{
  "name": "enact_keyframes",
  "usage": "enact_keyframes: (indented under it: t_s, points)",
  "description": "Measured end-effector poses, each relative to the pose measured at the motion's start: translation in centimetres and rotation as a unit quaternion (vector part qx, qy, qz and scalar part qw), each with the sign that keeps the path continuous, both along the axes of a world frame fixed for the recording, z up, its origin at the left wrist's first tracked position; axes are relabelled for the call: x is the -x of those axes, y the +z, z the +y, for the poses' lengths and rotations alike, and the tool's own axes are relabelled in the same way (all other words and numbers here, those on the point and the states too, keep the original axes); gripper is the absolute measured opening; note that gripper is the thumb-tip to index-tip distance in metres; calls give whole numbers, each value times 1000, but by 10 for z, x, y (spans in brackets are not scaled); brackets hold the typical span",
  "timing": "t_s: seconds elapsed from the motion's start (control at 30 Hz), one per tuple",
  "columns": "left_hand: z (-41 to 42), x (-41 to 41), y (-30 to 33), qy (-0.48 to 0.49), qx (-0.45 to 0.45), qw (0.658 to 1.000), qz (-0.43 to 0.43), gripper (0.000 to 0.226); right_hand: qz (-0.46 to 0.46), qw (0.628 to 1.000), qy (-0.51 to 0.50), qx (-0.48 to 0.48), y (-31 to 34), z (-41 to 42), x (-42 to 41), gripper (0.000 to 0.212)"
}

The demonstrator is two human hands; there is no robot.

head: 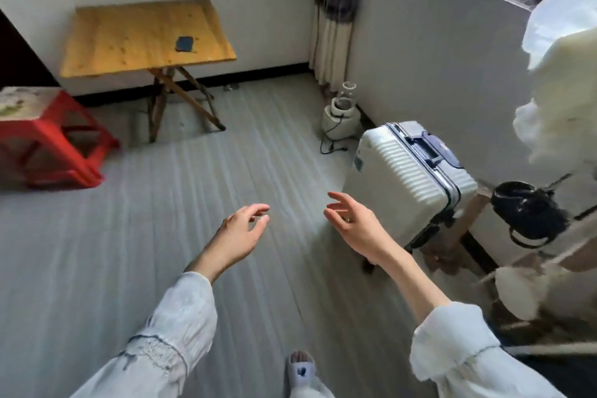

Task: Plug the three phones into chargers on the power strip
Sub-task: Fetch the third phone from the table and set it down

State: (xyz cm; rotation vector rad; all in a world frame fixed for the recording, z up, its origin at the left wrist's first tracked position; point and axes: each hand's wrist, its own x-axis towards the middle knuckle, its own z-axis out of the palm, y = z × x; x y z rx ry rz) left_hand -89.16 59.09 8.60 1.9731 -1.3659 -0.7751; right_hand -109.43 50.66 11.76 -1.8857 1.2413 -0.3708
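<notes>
A dark blue phone (184,43) lies flat on the yellow wooden folding table (129,42) at the far left, against the white wall. My left hand (240,233) hangs in the air over the grey floor, fingers apart and empty. My right hand (352,223) floats beside it, also spread and holding nothing. Both hands are well short of the table. No power strip and no chargers show in this view, and I see only one phone.
A red plastic stool (51,145) stands left of the table. A white ribbed suitcase (407,181) stands at the right, with a white appliance and black cord (339,116) behind it by the curtain. A black bag (526,210) hangs on a rack at the far right.
</notes>
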Motion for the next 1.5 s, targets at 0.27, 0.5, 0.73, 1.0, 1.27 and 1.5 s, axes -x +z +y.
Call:
enact_keyframes:
  t_s: [0.27,0.5,0.73,1.0,1.27,1.5]
  points:
    - [-84,-124,-6,117,-19,993,24,28,3,994,109,-3,-4,-141,-148,41]
    - [-177,-265,-26,159,-18,987,20,29,3,989,149,7,-26,-249,-301,41]
    - [-284,-413,-32,145,-50,988,9,29,9,990,143,16,-30,-353,-451,42]
    - [-401,-541,-48,130,-84,988,2,32,17,990,139,7,-45,-478,-573,42]
    - [-522,-654,-71,140,-139,980,13,38,36,986,160,-30,-70,-599,-685,41]
    - [-595,-750,-87,147,-167,975,3,45,76,981,176,-13,-88,-677,-784,41]
